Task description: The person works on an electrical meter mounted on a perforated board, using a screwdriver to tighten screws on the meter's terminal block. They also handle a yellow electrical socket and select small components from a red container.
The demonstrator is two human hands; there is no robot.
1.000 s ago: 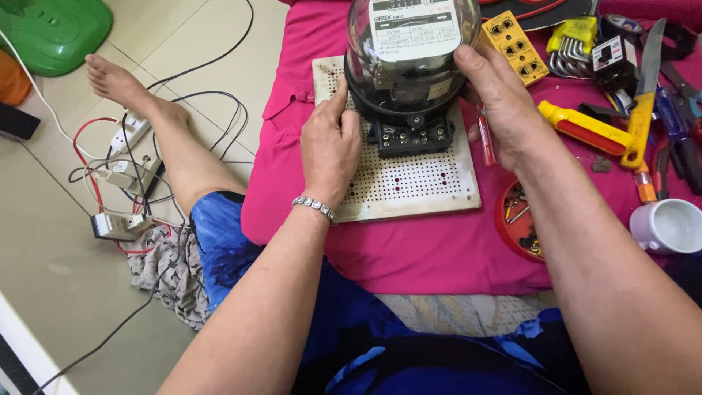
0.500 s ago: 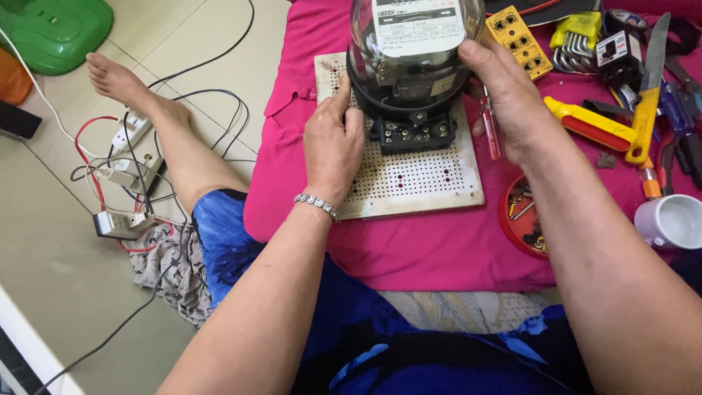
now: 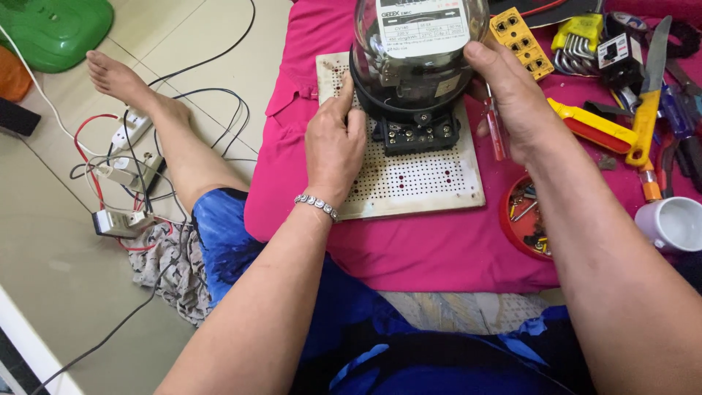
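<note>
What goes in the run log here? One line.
left hand: on meter | right hand: holds meter, screwdriver | meter: on board

I sit on a pale beige tiled floor [image 3: 51, 292]; a bright pink cloth [image 3: 439, 256] covers the low surface ahead.

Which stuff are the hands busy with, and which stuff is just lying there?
In use:
- glass-domed meter, gripped by left hand and right hand
- perforated board under it
- red screwdriver in the right hand

Lying about:
- yellow utility knife
- white cup
- red dish of screws
- green tub
</note>
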